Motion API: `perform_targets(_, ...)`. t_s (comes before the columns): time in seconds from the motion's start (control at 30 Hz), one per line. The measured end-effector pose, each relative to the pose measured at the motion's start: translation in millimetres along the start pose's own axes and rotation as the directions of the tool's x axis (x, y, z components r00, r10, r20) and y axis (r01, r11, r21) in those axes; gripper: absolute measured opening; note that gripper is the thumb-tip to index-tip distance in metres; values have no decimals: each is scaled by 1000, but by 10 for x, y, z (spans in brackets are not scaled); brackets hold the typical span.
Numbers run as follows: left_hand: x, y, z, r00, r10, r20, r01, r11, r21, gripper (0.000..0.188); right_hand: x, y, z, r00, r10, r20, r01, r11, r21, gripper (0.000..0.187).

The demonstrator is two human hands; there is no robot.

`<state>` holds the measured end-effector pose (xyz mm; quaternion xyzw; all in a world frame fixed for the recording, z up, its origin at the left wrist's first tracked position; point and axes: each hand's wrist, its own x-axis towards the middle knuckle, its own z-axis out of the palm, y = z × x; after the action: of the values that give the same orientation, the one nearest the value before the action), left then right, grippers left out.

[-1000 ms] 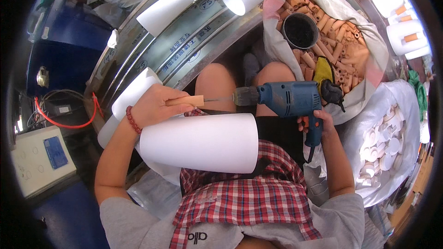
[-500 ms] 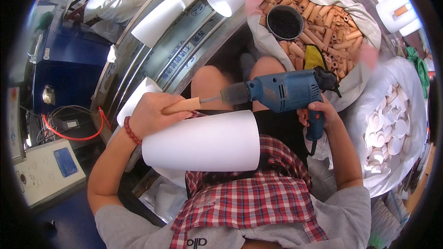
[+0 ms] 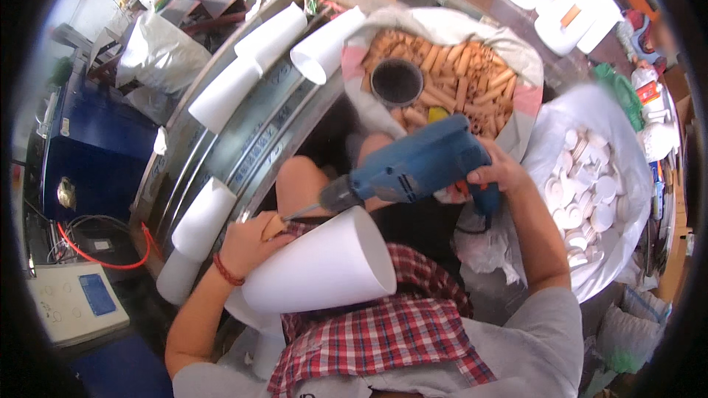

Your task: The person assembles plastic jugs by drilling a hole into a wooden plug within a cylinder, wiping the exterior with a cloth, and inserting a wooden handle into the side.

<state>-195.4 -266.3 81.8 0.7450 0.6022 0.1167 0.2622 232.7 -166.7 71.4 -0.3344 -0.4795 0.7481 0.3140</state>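
Note:
A blue power drill [image 3: 420,166] is gripped in my right hand [image 3: 505,166], which is closed around its grip. Its long bit slants down and left to the end of a tan wooden handle [image 3: 274,227]. My left hand [image 3: 247,247] is closed on that handle, fingers covering most of it. The handle lies against the side of a white tapered container [image 3: 317,269], which rests tilted over my lap with its wide open end toward the right. Whether the bit's tip is inside a screw or the handle is too small to tell.
Ahead, a sack [image 3: 531,44] holds many tan handles and a dark round tub [image 3: 397,82]. A clear bag [image 3: 627,199] of white discs stands right. White containers [image 3: 225,96] lie on the metal rack at left; others with handles [image 3: 557,15] stand far right. A blue cabinet [image 3: 88,155] is left.
My view has shifted. The drill has turned so its bit points more down and left. The white container has tilted, showing its open end. Less of the handle shows beyond my left fingers.

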Motion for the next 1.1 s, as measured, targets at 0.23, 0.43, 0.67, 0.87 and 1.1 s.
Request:
perform_targets(0.23,-267,448,16,984,-132,-118,124,990,-73,34,-171,8,-369,903,-46,-427,143,970,197,50)
perform_targets(0.43,-222,616,-311,960,28,277,-16,999,-44,47,768,64,-1064,788,-54,-613,333,875,351,39)
perform_targets(0.67,-73,650,-113,979,198,-40,-197,980,29,46,911,79,-1268,789,78,-609,-116,993,-24,32)
perform_targets(0.87,-147,509,80,971,19,-240,-101,937,-335,48,531,-626,88,965,-216,-147,19,618,-786,31)
perform_targets(1.1,-24,502,-6,824,-56,-564,-316,780,-540,63,925,245,2155,688,-164,707,725,142,-674,38)
